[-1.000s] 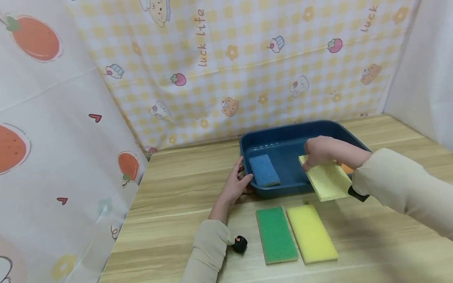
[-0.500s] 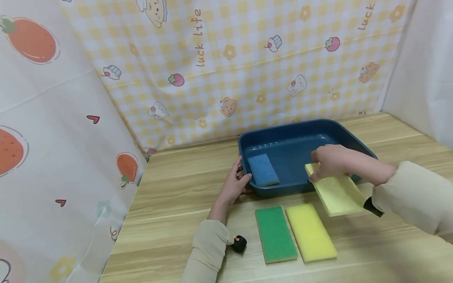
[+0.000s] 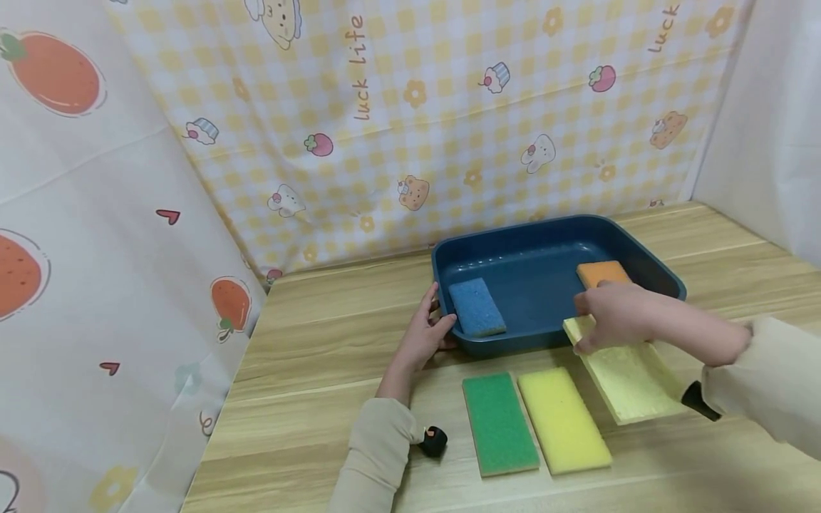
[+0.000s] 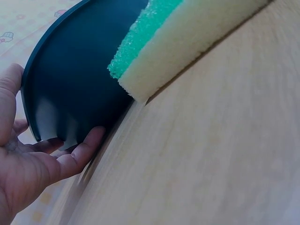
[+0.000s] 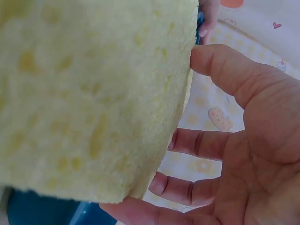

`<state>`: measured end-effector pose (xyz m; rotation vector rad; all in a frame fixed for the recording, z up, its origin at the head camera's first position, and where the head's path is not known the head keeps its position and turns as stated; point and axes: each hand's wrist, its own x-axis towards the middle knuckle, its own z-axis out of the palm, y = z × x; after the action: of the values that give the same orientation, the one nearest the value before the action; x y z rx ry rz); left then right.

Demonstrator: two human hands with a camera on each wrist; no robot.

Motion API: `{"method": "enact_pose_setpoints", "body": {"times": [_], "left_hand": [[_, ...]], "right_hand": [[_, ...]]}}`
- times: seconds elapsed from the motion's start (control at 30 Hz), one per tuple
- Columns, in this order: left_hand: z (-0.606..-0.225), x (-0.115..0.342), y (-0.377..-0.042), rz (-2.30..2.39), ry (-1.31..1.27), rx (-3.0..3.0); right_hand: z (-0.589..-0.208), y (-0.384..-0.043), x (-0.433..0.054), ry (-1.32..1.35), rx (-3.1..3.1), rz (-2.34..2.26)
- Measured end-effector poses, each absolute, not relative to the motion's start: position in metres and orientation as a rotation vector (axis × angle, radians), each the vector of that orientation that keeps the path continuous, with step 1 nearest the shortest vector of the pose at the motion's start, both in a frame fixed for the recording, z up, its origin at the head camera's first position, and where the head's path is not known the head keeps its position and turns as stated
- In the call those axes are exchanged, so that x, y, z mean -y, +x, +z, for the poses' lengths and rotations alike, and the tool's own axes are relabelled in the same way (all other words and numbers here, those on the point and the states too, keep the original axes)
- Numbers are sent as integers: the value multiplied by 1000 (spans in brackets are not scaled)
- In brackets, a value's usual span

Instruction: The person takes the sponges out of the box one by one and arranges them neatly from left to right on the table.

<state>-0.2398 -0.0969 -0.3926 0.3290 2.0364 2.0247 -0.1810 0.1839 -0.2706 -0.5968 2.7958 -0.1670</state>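
Note:
My right hand (image 3: pixel 617 313) pinches a pale yellow sponge (image 3: pixel 635 381) by its far end, thumb on one edge and fingers on the other. The sponge is tilted above the table, in front of the tray's right part; its porous face fills much of the right wrist view. At the left front corner of a dark blue tray (image 3: pixel 526 342), my left hand (image 3: pixel 423 338) holds the wall, its fingers bent around the corner in the left wrist view. Inside the tray lie a blue sponge (image 3: pixel 477 308) at the left and an orange sponge (image 3: pixel 599 273) at the right, partly hidden behind my right hand.
In front of the tray, a green-topped sponge (image 3: pixel 500 425) and a bright yellow sponge (image 3: pixel 564 420) lie side by side on the wooden table (image 3: pixel 308 356). A checked cloth (image 3: pixel 359 164) hangs behind the tray, with white cloth at both sides.
My right hand has carried the pale yellow sponge from over the tray toward the front and right, uncovering the orange sponge. My left hand stays at the tray's corner.

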Motion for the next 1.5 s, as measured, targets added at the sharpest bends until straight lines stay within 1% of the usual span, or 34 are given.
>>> {"method": "enact_pose_setpoints", "body": {"times": [0.27, 0.5, 0.6, 0.73, 0.87, 1.17, 1.5], "left_hand": [[-392, 99, -240, 2026, 321, -2038], [-378, 100, -233, 2022, 343, -2008], [-379, 100, -233, 2027, 364, -2016], [-379, 100, -233, 2028, 373, -2021], [-366, 99, -226, 2007, 368, -2021], [-363, 97, -224, 1989, 356, -2027], [-364, 96, -224, 1990, 337, -2023]], "right_hand": [[-286, -173, -191, -545, -2760, -215], [-299, -168, -197, -500, -2732, -264], [-304, -167, -198, -487, -2727, -274], [-312, -167, -199, -493, -2733, -271], [-321, -168, -199, -490, -2737, -264], [-337, -168, -198, -442, -2725, -291], [-345, -170, -196, -412, -2708, -291]]}}
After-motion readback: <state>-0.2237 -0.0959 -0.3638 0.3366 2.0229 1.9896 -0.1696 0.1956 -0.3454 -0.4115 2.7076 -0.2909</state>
